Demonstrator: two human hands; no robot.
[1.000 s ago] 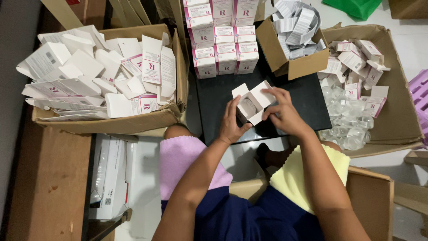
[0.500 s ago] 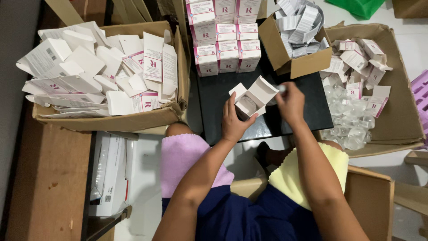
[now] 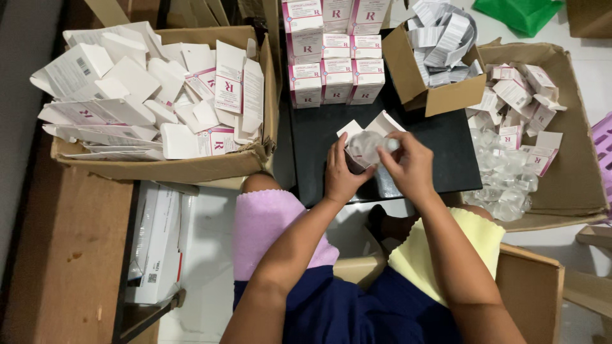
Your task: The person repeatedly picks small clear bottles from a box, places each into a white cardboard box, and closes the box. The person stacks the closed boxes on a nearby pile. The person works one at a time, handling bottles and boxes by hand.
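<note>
Both hands are up over the black board (image 3: pixel 440 146), working close together at the centre of the view. The left hand (image 3: pixel 341 172) has its fingers curled around a small white carton (image 3: pixel 370 127) with its top flaps standing open, gripping it from the nine o'clock side. The right hand (image 3: pixel 411 167) sits just beside it at three o'clock, fingertips pinched on a clear plastic insert (image 3: pixel 366 146) that sits at the carton's open mouth; how far in it sits I cannot tell. Up at twelve o'clock, a neat block of closed pink-and-white boxes (image 3: pixel 335 67) stands in rows on the board. At one o'clock, a small cardboard box (image 3: pixel 440 95) holds folded paper leaflets (image 3: pixel 443 41). Out at nine to ten o'clock, a big cardboard box (image 3: pixel 191 169) is heaped with flat, unfolded white cartons (image 3: pixel 127 95). Over at three o'clock, another wide cardboard tray (image 3: pixel 574 127) carries more loose cartons and a pile of clear plastic pieces (image 3: pixel 500 185). Down at six o'clock, a pink cloth (image 3: pixel 268 223) covers one knee and a yellow cloth (image 3: pixel 446 248) the other.
</note>
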